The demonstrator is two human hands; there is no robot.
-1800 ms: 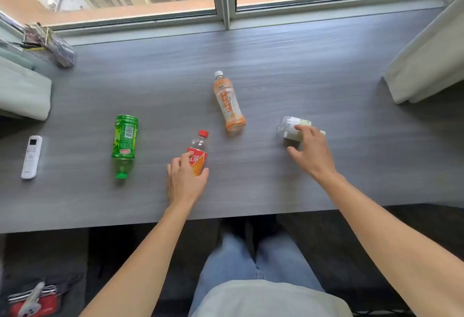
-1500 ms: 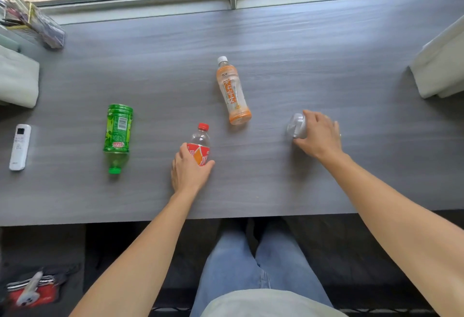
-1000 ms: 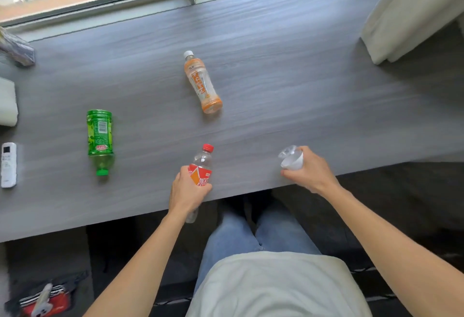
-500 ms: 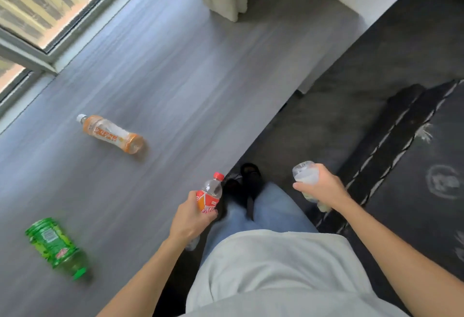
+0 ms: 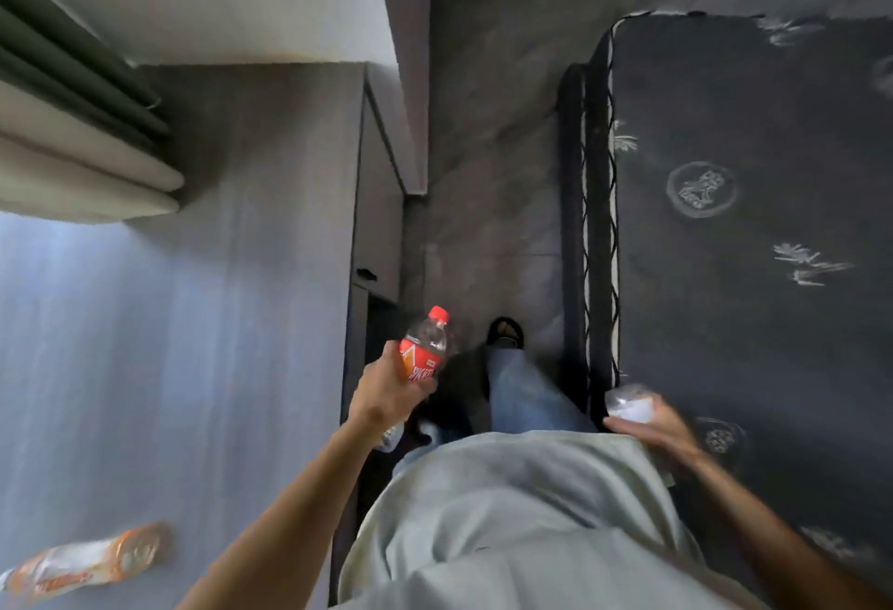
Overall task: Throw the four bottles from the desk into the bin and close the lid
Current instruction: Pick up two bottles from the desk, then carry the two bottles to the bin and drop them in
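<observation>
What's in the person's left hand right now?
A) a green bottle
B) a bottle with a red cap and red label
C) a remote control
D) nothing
B: the left hand is wrapped around the red-capped bottle, carried upright beside the desk.

The desk lies to my left, with one bottle lying on its near corner. My left hand holds a second bottle over the desk's edge. My right hand holds a third bottle above the rug.
</observation>
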